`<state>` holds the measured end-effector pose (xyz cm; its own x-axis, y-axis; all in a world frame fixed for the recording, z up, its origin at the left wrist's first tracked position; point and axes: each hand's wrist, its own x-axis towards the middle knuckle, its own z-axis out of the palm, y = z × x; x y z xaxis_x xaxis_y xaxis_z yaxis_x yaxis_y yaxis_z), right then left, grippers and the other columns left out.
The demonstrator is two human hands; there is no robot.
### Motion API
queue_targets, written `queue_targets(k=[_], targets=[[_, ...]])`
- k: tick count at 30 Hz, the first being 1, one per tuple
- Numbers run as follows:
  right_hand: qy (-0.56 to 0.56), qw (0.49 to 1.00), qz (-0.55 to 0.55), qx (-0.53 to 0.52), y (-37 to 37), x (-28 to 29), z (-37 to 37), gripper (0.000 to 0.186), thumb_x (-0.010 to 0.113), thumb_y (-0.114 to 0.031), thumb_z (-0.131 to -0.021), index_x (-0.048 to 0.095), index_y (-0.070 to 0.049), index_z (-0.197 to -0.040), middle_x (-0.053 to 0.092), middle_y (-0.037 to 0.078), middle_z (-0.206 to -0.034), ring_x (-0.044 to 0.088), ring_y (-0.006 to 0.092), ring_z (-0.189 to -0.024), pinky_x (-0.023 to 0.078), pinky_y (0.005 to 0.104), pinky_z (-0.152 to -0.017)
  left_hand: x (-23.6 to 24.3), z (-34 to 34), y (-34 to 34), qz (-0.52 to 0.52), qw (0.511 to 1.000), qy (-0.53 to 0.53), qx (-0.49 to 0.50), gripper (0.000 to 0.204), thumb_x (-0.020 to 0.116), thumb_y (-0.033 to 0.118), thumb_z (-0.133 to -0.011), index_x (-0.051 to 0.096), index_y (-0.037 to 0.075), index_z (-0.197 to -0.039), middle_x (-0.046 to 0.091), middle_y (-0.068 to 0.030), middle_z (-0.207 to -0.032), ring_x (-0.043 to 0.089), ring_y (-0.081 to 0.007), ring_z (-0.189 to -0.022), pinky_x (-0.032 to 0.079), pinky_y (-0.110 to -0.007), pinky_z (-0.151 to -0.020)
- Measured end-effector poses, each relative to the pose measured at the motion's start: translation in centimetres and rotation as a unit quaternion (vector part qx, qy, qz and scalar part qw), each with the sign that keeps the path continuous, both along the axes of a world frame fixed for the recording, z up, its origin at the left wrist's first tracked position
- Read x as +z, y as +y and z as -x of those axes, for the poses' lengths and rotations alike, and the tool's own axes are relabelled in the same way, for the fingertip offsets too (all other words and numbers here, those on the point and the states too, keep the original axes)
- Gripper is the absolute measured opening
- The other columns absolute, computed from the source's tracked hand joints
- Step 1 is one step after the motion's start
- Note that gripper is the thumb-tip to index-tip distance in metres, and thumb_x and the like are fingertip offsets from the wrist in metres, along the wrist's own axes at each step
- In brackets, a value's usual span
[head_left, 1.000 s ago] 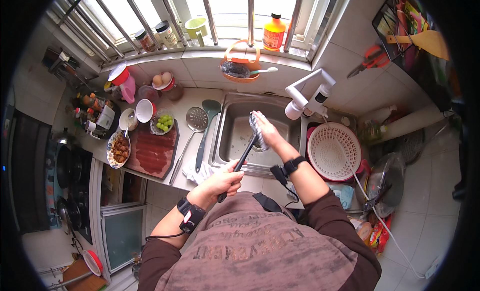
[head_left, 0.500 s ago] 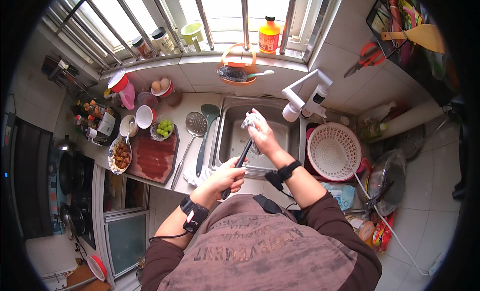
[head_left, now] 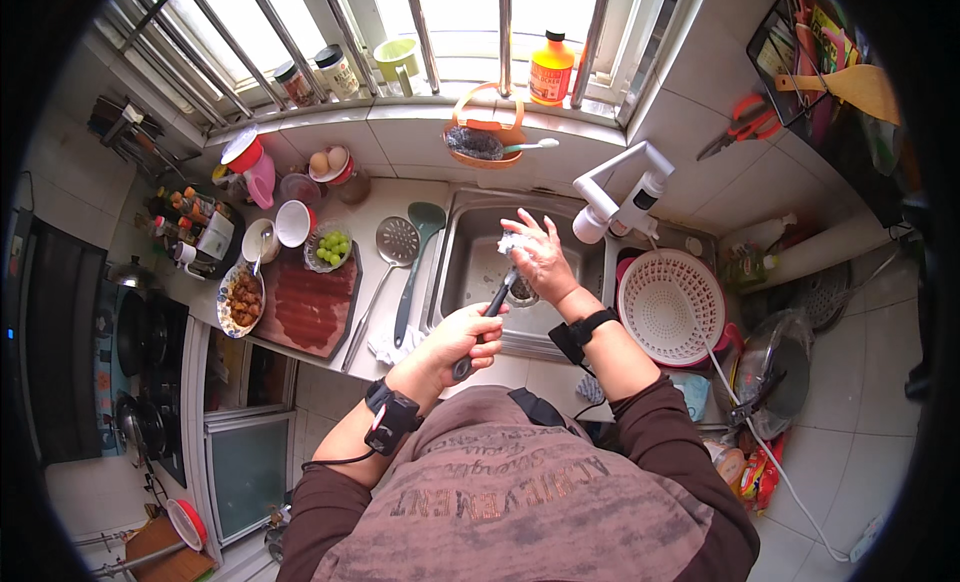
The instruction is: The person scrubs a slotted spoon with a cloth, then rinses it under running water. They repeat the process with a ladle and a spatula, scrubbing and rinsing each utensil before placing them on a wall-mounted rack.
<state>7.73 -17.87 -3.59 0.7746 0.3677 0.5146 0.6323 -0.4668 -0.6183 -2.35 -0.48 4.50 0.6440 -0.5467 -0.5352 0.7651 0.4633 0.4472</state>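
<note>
Just in front of my body, my left hand (head_left: 466, 344) is closed around the black handle of a long utensil (head_left: 499, 296), which slants up and to the right over the near part of the metal sink (head_left: 464, 267). My right hand (head_left: 546, 266) is at the utensil's far end above the sink, some fingers stretched out. It holds a crumpled white cloth or paper (head_left: 512, 244) against that end. Cloth and hand hide the utensil's head, so its kind cannot be made out.
A slotted skimmer (head_left: 398, 242) and a green turner (head_left: 424, 222) lie left of the sink, beside a cutting board (head_left: 305, 307), grapes (head_left: 332, 248) and a bowl of food (head_left: 241, 300). Right of it stand a white faucet (head_left: 632, 202) and a colander (head_left: 670, 307).
My right hand's fingers have spread apart and more of the utensil's far end shows. My left hand has moved slightly right and up. The view has shifted a little.
</note>
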Motion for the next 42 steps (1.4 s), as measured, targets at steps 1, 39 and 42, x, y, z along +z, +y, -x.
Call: queue_targets(k=[1,39,42], targets=[[-0.029,0.999,0.027,0.031,0.0,0.2,-0.1,0.022,0.047,-0.018,-0.09,0.065,-0.008,-0.098,0.057,0.008,-0.124,0.04,0.0273,-0.13,0.014,0.0452,-0.11,0.0,0.0,0.0,-0.004,1.0,0.017,-0.001,0.018,0.049,0.007,-0.091,0.046,0.007,-0.109,0.043,0.0004,-0.067,0.037,-0.0057,-0.044,0.032,-0.02,-0.037],[-0.1,0.99,0.063,0.079,-0.5,0.7,-1.2,0.014,0.064,-0.017,-0.079,0.062,-0.004,-0.085,0.059,0.007,-0.09,0.057,0.0255,-0.096,0.038,0.0443,-0.098,-0.6,0.7,0.8,-0.006,0.999,-0.001,0.042,0.033,0.036,0.042,-0.099,0.043,0.01,-0.104,0.051,-0.0023,-0.077,0.036,-0.0073,-0.038,0.03,-0.02,-0.034],[-0.096,0.991,0.024,0.084,-0.9,-0.1,-1.6,0.022,0.073,-0.014,-0.071,0.061,-0.004,-0.086,0.059,0.007,-0.094,0.055,0.029,-0.103,0.044,0.0415,-0.092,-0.6,1.2,1.3,-0.08,0.995,-0.053,0.024,0.023,0.041,0.028,-0.098,0.041,0.008,-0.111,0.051,-0.0033,-0.078,0.038,-0.008,-0.038,0.031,-0.022,-0.035]])
